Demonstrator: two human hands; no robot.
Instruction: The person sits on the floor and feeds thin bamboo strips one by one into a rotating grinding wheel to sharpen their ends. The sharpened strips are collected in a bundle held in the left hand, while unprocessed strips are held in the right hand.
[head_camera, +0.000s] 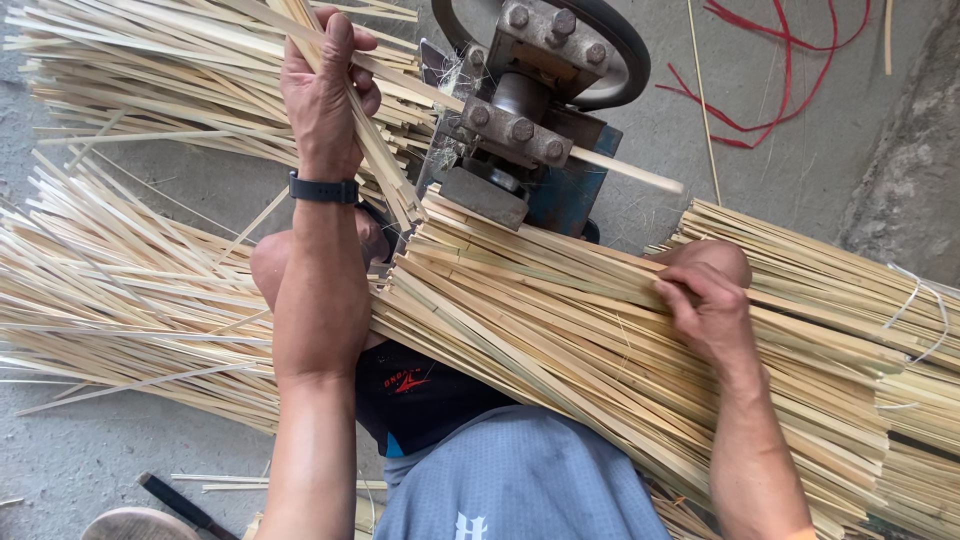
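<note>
My left hand (322, 95) grips a few long pale bamboo strips (385, 165) and holds them slanting toward the grey metal splitting machine (520, 110). A black band sits on that wrist. A single strip (625, 170) sticks out of the machine's right side. My right hand (705, 310) rests with fingers curled on a thick bundle of bamboo strips (560, 330) lying across my lap, pinching strips at its upper edge. The bundle runs from the machine's base down to the right.
Loose heaps of bamboo strips (120, 290) cover the concrete floor at left and top left. More bundled strips (860, 300) tied with white string lie at right. Red cord (760, 110) trails at top right. A dark-handled tool (185, 505) lies at bottom left.
</note>
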